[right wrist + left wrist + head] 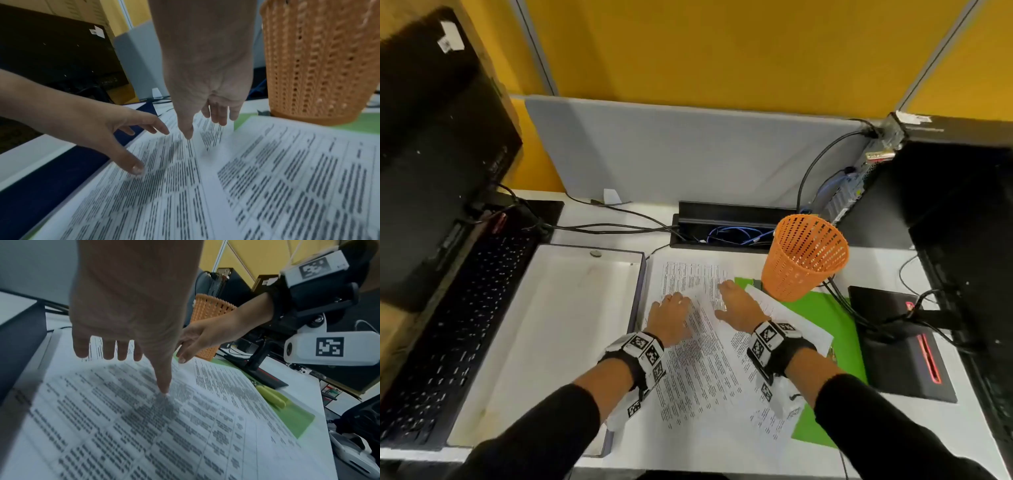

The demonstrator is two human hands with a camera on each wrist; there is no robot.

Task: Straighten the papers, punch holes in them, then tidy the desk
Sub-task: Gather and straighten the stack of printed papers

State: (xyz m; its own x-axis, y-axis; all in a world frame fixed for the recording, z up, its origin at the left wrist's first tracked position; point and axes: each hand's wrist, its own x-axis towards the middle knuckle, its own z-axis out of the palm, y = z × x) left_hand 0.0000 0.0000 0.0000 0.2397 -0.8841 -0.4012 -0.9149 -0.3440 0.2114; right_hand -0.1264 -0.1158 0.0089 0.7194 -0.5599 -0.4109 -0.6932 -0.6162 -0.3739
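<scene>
Both hands, the left hand (670,317) and right hand (736,308), are hovering with fingers spread and holding nothing over the skewed printed papers (702,363) on the bench (914,431), which probably need gathering inward from both sides until the edges align.

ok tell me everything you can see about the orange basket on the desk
The orange basket looks like plastic mesh, round and tapered, wider at its open rim than its solid base. It stands upright but leans slightly at the desk's far right, its base on the green folder, by the cable tray. Nothing shows inside it; neither hand touches it.
</scene>
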